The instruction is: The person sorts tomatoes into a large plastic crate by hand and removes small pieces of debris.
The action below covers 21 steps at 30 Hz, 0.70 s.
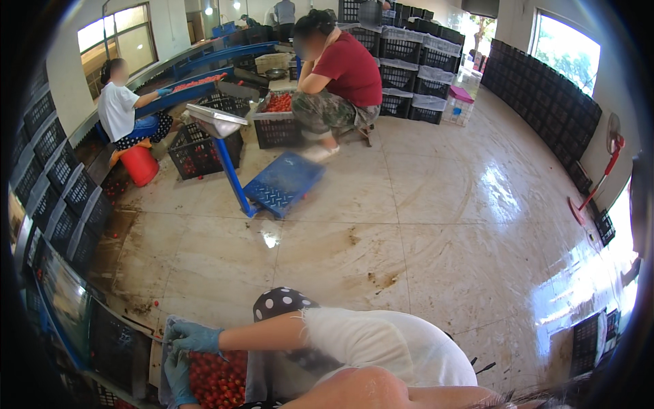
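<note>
Both my hands, in blue gloves, are close together over the left side of a crate full of small red cherry tomatoes (216, 378). A pale liner (255, 376) shows along the crate's edge. My right hand (195, 338) reaches in from the right beneath a white sleeve, its fingers bent near the crate's far left corner. Just below it, my left hand (180, 379) points upward along the crate's left side, fingertips drawn together close to the right hand. What either hand pinches is too small or hidden to make out.
Beside the crate stands a dark machine panel (119, 347). Stacked black crates (51, 170) line the left. Ahead are a blue platform scale (286, 183), a seated person in red (347, 71), and another person on a red bucket (139, 165). A red fan (599, 177) stands right.
</note>
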Each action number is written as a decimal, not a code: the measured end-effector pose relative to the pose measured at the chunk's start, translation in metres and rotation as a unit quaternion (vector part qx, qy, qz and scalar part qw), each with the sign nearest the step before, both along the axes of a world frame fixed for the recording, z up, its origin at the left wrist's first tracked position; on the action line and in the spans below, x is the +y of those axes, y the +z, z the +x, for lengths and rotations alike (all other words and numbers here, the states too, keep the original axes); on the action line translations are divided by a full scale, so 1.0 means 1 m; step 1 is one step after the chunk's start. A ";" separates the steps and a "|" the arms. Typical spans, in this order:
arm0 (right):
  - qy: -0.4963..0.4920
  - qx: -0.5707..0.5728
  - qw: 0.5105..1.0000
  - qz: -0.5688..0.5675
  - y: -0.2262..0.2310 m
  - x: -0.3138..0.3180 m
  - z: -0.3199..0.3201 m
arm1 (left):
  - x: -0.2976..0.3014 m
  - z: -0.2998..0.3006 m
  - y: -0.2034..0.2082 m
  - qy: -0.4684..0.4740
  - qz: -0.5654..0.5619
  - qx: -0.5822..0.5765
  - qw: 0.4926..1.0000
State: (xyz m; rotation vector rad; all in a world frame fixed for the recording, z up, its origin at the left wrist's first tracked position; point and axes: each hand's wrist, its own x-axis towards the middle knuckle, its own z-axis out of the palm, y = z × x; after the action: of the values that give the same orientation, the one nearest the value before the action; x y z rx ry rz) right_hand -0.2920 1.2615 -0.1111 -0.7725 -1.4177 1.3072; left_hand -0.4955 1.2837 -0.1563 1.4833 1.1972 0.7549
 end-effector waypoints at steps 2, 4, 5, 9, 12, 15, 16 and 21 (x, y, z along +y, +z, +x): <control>0.021 -0.015 1.000 -0.008 -0.001 0.001 0.000 | 0.000 -0.001 0.000 0.000 0.003 0.001 1.000; 0.032 -0.010 0.999 -0.010 -0.005 0.004 -0.001 | 0.002 -0.002 -0.003 -0.001 0.011 0.002 1.000; 0.036 -0.004 0.999 -0.015 -0.009 0.006 -0.001 | 0.003 -0.002 -0.004 -0.004 0.011 -0.001 1.000; 0.040 0.001 0.999 -0.017 -0.011 0.008 -0.003 | 0.004 -0.004 -0.010 -0.007 0.016 -0.020 1.000; -0.015 0.019 0.999 0.022 -0.012 0.005 -0.007 | 0.004 -0.004 -0.006 -0.005 0.030 0.006 1.000; -0.044 0.027 0.997 0.050 -0.012 0.003 -0.009 | 0.005 -0.008 -0.004 -0.017 0.026 0.022 0.999; -0.045 0.025 0.997 0.056 -0.013 0.003 -0.010 | 0.004 -0.008 -0.004 -0.023 0.022 0.022 0.999; -0.059 0.020 0.996 0.060 -0.023 0.009 -0.011 | -0.006 0.014 0.013 -0.024 0.033 -0.023 0.999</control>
State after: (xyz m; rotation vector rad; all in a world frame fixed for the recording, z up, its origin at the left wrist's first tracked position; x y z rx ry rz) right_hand -0.3033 1.2704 -0.1342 -0.7344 -1.3847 1.1317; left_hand -0.4815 1.2773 -0.1436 1.5356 1.1065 0.7989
